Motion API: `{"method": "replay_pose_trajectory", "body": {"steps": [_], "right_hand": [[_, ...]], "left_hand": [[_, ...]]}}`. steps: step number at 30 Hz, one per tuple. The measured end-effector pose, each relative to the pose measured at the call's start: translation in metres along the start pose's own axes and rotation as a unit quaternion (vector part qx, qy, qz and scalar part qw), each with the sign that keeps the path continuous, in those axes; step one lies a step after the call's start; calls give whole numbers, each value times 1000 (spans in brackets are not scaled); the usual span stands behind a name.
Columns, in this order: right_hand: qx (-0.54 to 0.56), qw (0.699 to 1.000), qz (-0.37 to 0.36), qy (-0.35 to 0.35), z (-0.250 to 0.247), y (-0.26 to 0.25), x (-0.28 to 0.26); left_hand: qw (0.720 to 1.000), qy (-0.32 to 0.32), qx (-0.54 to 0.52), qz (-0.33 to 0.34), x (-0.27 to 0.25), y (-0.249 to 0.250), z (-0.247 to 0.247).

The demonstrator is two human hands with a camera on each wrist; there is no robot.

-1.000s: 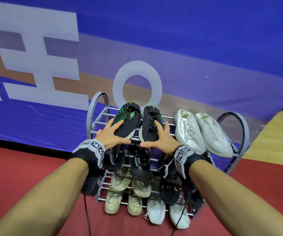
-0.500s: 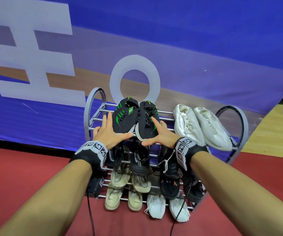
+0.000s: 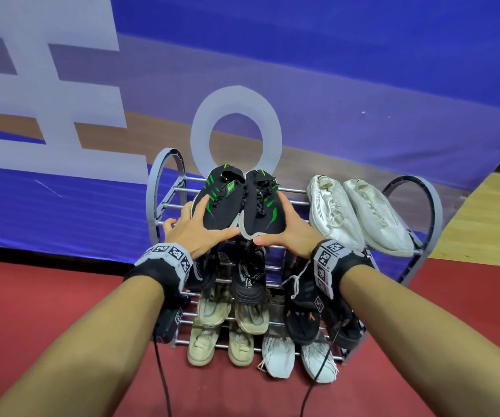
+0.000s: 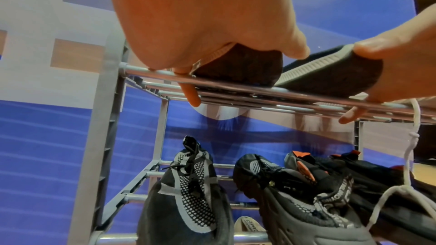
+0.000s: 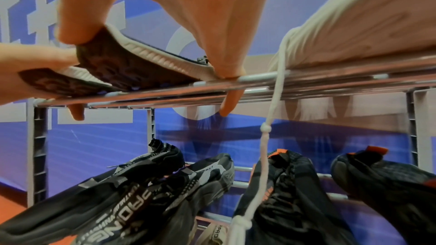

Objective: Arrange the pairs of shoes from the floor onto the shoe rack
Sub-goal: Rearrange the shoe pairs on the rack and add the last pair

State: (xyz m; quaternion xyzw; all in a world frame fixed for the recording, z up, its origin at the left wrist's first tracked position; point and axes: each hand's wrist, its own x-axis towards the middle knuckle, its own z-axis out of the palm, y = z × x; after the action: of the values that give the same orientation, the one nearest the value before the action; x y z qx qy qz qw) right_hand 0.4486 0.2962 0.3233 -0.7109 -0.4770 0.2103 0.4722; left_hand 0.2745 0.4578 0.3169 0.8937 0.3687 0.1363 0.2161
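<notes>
Left hand (image 3: pixel 196 228) lies against the outer side of the left black-and-green shoe (image 3: pixel 218 203), fingers spread flat, thumb across its toe. Right hand (image 3: pixel 287 233) mirrors it on the right black-and-green shoe (image 3: pixel 260 206), fingers straight, thumb under the toe. Both shoes sit side by side, touching, on the top shelf of the grey shoe rack (image 3: pixel 164 167), toes toward the camera.

The head view alone shows the green streaks, black laces and pale sole rims, the white pair (image 3: pixel 360 215) at the right end of the same shelf, and the beige pair (image 3: pixel 221 341) and white knit pair (image 3: pixel 299 356) at the bottom. The wrist views alone show the underside: dark tread on the metal rails (image 4: pixel 235 88), and one fingertip of each hand poking down between the rails. They also show the grey-patterned black pair (image 4: pixel 188 193) and orange-tabbed black pair (image 5: pixel 295 183) on the middle shelf more clearly.

Heels of the top pair face the blue banner (image 3: pixel 363 70). Forearms cover part of the middle shelves
</notes>
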Motion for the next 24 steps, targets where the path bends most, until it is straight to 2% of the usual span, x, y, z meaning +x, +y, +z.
{"method": "replay_pose_trajectory", "body": {"steps": [5, 13, 17, 24], "right_hand": [[-30, 999, 4, 29, 6, -3, 0], [-96, 991, 62, 65, 14, 9, 3], [-121, 988, 65, 66, 12, 10, 7], [-113, 991, 50, 57, 14, -2, 1]], "left_hand": [[1000, 15, 11, 5, 6, -3, 6], [999, -36, 9, 24, 3, -11, -6], [999, -44, -7, 27, 4, -13, -12], [998, -32, 55, 24, 7, -9, -3]]}}
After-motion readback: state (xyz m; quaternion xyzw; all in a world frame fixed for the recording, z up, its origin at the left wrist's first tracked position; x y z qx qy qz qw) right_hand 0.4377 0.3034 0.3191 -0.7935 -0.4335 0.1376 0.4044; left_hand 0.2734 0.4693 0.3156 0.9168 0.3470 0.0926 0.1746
